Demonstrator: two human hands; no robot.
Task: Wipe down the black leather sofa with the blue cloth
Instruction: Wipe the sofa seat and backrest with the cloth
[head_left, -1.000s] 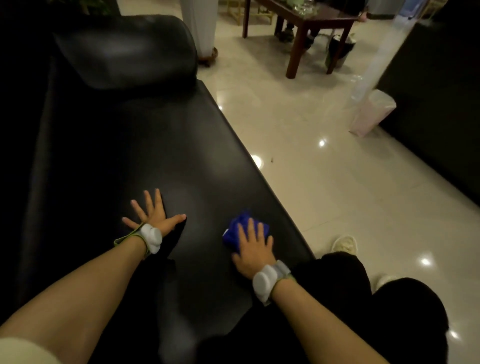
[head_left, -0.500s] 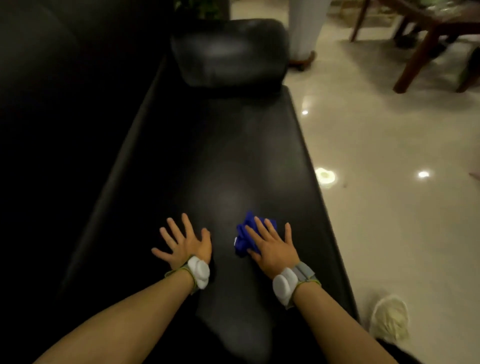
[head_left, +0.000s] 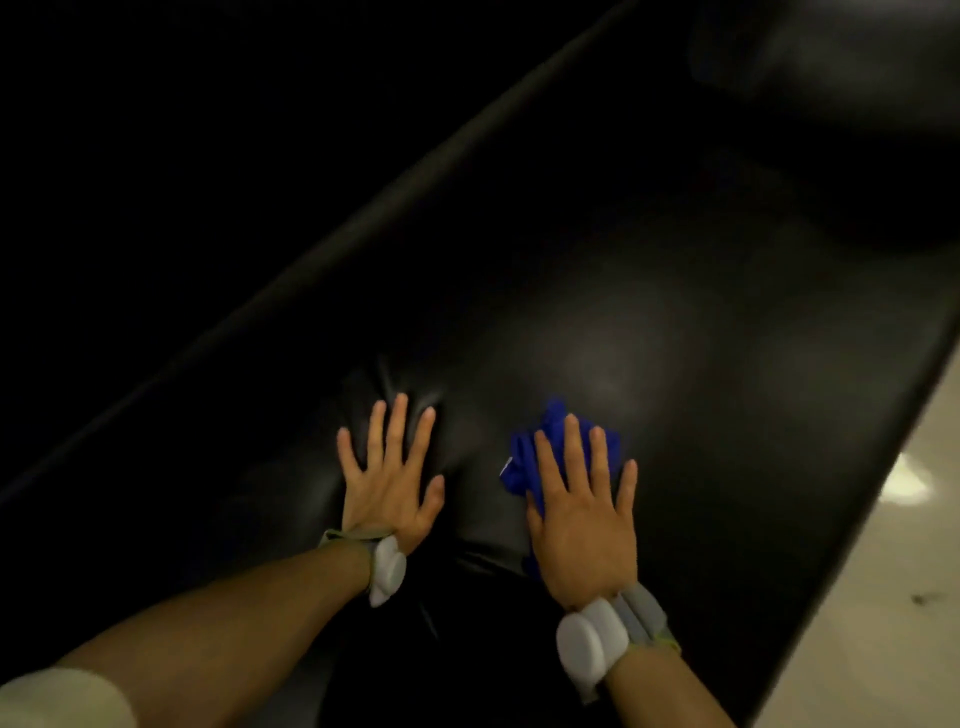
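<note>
The black leather sofa (head_left: 675, 291) fills most of the view, its seat running from lower left to upper right. A crumpled blue cloth (head_left: 524, 457) lies on the seat under my right hand (head_left: 582, 514), which presses flat on it with fingers spread. My left hand (head_left: 389, 478) rests flat on the bare leather to the left of the cloth, fingers apart, denting the cushion. Both wrists wear white bands.
The sofa's dark backrest (head_left: 208, 156) rises along the left. A padded armrest (head_left: 841, 62) sits at the far end, top right. Pale glossy floor (head_left: 883, 597) shows beyond the seat's front edge at the right.
The view has swung left and closer to the seat, so the room has left the frame. Both hands have slid forward along the seat with the cloth.
</note>
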